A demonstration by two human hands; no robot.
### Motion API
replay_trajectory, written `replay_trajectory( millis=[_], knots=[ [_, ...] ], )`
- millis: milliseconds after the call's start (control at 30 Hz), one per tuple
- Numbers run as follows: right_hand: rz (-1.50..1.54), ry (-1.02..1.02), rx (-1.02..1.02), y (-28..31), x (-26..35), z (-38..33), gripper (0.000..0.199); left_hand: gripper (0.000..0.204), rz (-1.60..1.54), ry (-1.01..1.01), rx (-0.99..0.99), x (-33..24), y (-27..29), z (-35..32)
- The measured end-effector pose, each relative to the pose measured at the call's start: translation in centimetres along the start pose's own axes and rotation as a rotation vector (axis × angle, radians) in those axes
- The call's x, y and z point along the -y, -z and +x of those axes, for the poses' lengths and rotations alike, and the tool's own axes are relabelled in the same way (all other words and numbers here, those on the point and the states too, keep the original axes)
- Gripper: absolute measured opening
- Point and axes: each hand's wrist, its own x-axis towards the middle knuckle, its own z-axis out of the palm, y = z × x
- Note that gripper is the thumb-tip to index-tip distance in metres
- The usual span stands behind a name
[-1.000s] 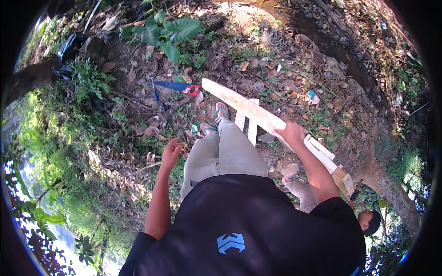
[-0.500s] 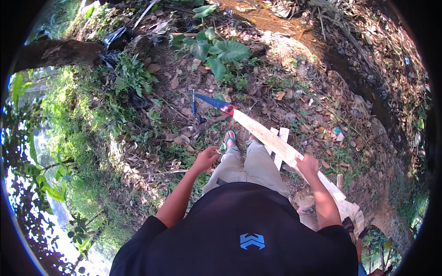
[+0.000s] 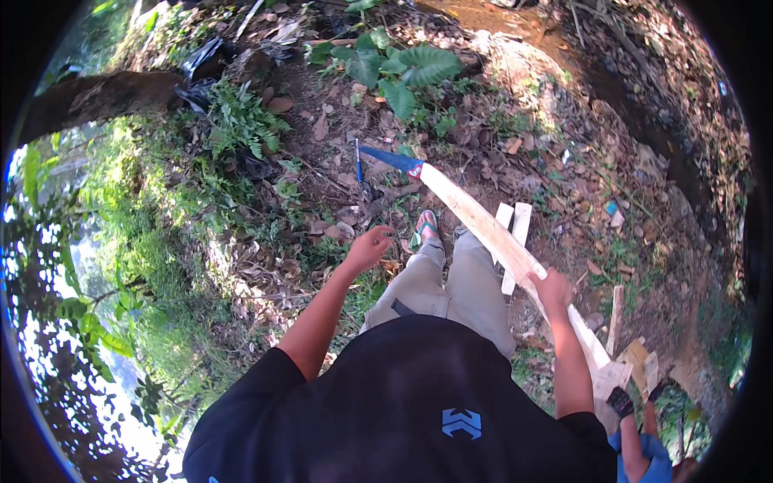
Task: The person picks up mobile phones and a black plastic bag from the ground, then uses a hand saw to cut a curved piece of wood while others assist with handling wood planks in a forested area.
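"Leaf-strewn ground (image 3: 580, 241) all around, green growth (image 3: 145, 225) down the left side. Where's the right hand (image 3: 552, 292)?"

"Closed around the near part of a long pale board (image 3: 475, 211), out to the right of the legs. Paler wood runs on past the grip to the lower right, but I can't tell if it's the same piece."

"And the left hand (image 3: 370, 248)?"

"Off to the other side of the body, fingers loosely bent and a little apart."

"What's near the board?"

"Two short strips of wood (image 3: 521, 228) lie on the ground just to its right. Its far end overlaps the red handle of a saw (image 3: 392, 158) in this view; whether they touch, I can't say."

"Anything by the blade?"

"Just beside the tip, a blue-handled tool (image 3: 359, 167). Farther up, a broad-leaved plant (image 3: 431, 66)."

"Who's at lower right?"

"Another person in blue (image 3: 656, 460), a dark-gloved hand (image 3: 621, 402) at some wood pieces (image 3: 635, 361)."
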Motion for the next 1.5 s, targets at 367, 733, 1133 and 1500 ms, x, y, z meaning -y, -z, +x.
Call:
replay_trajectory(
  millis=[367,733,1133,1500],
  knots=[
    [0.119,-0.059,0.036,-4.8,0.0,-3.6,0.059,0.038,0.156,-0.095,0.037,-0.4,0.2,0.7],
    [0.175,-0.096,0.053,-8.8,-3.8,-3.6,0.061,0.038,0.096,-0.101,-0.003,1.6,-2.7,-1.9],
    [0.207,-0.005,0.071,-10.6,-9.8,-1.0,0.060,0.033,0.235,0.007,0.033,3.0,-8.5,-6.8],
    [0.168,-0.008,-0.025,-13.8,-12.4,-1.4,0.067,0.036,0.240,-0.020,0.010,1.3,-10.4,-8.0]
  ],
)
